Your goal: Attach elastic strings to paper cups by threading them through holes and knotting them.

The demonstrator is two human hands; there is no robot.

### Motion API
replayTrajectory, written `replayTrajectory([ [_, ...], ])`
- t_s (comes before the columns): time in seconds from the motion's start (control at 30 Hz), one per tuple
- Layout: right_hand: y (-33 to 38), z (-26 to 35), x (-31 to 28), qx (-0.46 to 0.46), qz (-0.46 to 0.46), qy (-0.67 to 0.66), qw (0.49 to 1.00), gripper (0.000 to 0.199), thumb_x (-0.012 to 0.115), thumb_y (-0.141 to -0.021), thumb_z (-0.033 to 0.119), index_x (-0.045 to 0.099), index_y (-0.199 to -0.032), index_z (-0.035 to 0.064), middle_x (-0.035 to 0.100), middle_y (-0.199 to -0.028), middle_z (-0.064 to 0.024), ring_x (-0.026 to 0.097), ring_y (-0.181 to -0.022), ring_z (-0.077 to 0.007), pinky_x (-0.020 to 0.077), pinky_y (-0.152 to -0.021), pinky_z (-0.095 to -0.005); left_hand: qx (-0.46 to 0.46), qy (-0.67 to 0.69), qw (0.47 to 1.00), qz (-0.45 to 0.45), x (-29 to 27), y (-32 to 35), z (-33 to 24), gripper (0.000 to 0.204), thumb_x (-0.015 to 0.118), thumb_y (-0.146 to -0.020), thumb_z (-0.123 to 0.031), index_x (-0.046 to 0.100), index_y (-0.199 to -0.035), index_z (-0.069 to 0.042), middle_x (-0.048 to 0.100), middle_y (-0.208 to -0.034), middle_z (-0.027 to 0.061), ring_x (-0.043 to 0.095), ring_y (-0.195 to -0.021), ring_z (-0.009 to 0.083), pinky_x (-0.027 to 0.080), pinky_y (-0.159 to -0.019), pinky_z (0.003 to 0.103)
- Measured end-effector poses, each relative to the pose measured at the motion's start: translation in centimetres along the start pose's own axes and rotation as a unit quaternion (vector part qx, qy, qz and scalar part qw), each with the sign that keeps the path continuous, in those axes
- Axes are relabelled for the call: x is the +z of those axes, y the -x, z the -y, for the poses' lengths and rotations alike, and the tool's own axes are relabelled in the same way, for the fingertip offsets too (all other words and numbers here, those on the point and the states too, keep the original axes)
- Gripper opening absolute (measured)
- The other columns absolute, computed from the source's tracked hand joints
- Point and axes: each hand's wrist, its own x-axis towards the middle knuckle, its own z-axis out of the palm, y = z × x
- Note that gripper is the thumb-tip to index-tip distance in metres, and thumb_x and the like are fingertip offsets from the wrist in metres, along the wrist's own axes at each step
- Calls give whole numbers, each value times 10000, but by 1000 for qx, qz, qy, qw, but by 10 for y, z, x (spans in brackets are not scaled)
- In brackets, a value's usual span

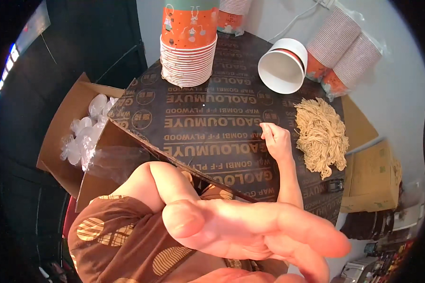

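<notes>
Close to the camera, my left hand (259, 231) is raised with its fingers stretched out to the right and nothing between them. Its thumb (184, 219) points up toward me, and the hand covers part of my lap and the table's near edge. My right hand (276, 140) is over the dark printed plywood table (208, 127), fingers curled closed; I see nothing in it. Just right of that hand lies a heap of beige, noodle-like strands (322, 137). Beyond it, a white paper bucket (281, 70) rests on its side, mouth toward me.
A tall stack of orange and white paper buckets (188, 59) stands at the back. More bagged stacks (335, 35) lean by the wall. An open cardboard box (56, 127) with clear plastic lids (82, 134) is at the left. Another cardboard box (370, 181) stands at the right.
</notes>
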Motion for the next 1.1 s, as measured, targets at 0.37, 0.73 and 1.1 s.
replayTrajectory([
  [0.37,-2,4,0,-4,7,-1,1000,283,532,-955,205,673,-961,-40,615,-625,-78,598,-589,-133,466,-564,-284,-1,199,974,-107,-36,6,9,833,762,-556,-66,399,-1294,67,534,-1262,142,534,-955,60,368,-897,158],
  [0.73,4,6,-1,10,-25,-242,970,259,571,-913,236,632,-869,-12,635,-771,-195,614,-645,-338,476,-582,-382,29,-687,725,-42,-121,-76,-29,248,585,-935,-164,549,-753,-1,597,-648,66,569,-599,115,484,-566,301],
  [1.1,-5,1,-12,5,-74,22,997,218,566,-912,211,659,-885,16,648,-799,-187,627,-731,-379,495,-626,-420,236,-969,69,29,-250,-211,-190,153,540,-808,-29,556,-956,3,554,-956,173,545,-938,356,467,-829,418],
])
